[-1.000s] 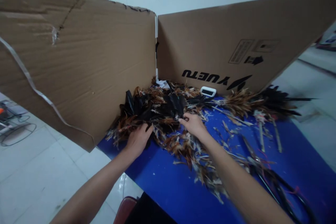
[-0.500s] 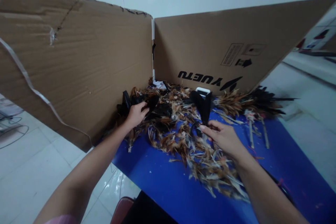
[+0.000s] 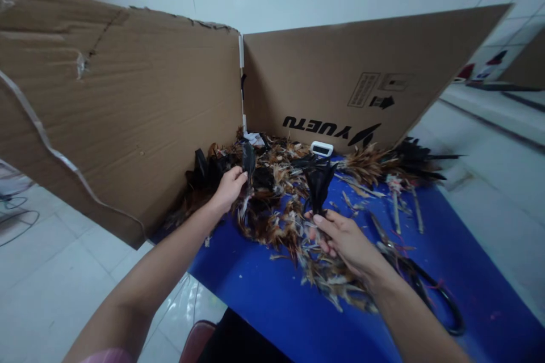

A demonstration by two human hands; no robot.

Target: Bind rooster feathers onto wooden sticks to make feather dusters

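Between the thumb and fingers of my left hand (image 3: 230,188) is a black feather (image 3: 248,159), held upright above the loose feathers. My right hand (image 3: 340,235) is closed round the base of a small fan of black feathers (image 3: 320,184), tips pointing up. Under and between both hands spreads a heap of brown, black and pale feathers (image 3: 289,215). To the right of my right wrist lies a pair of scissors or shears (image 3: 413,272) with black handles, partly covered by my forearm.
A blue tabletop (image 3: 251,295) carries the heap. Cardboard panels, one on the left (image 3: 170,91) and one printed YUETU (image 3: 315,79), wall in the back. Near them stand a small white digital device (image 3: 322,149), a bundle of brown and black feathers (image 3: 383,161) and thin sticks (image 3: 397,212).
My left hand has lifted a black feather up from the heap and moved slightly right. My right hand has come a little left and lower with its feathers, and the shears now show more.
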